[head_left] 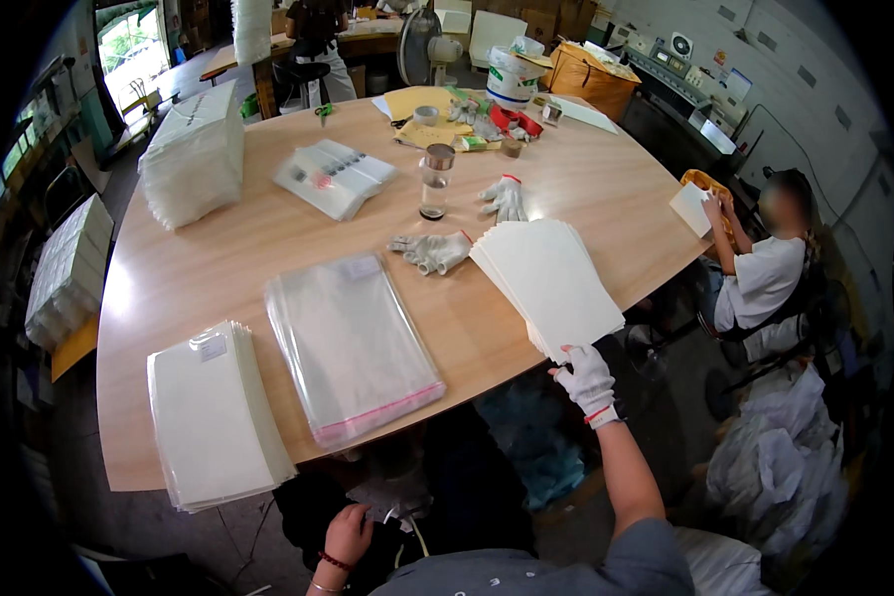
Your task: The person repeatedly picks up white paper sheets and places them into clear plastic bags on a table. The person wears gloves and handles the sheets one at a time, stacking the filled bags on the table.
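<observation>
A fanned stack of white sheets (546, 278) lies at the table's right front edge. My right hand (588, 382), in a white knit glove with bare fingertips showing, pinches the near corner of that stack. Low over my lap is my bare left hand (348, 536), with bracelets at the wrist. Its fingers are partly hidden against dark clothing, and I cannot make out anything in them. A pile of clear plastic bags (353, 338) with a pink edge strip lies in front of me. Left of it, a stack of white sheets in clear sleeves (214, 412) reaches the table's edge.
Two loose work gloves, one a white glove (432, 252), lie beyond the bags near a clear jar (435, 184). A tall wrapped stack (197, 159) stands far left. Tape rolls, scissors and a white bucket (514, 77) sit at the back. A seated person (765, 258) handles paper at right.
</observation>
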